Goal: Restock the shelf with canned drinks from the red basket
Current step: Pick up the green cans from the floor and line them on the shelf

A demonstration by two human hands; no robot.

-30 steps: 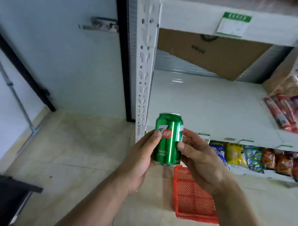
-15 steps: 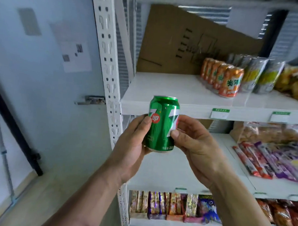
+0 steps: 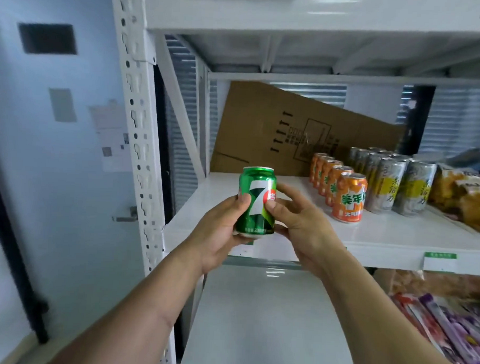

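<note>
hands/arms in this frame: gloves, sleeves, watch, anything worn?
Nothing worn that shows. The left hand and right hand are bare, with no gloves, and no rings can be made out. Both forearms are bare down to the bottom edge of the frame: no sleeve cuffs, watch or wristband in view. Short, plain nails on the thumbs.

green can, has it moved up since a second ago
Yes. The green can has risen from near the lower shelf's edge to the drinks shelf, beside the orange cans.
</note>
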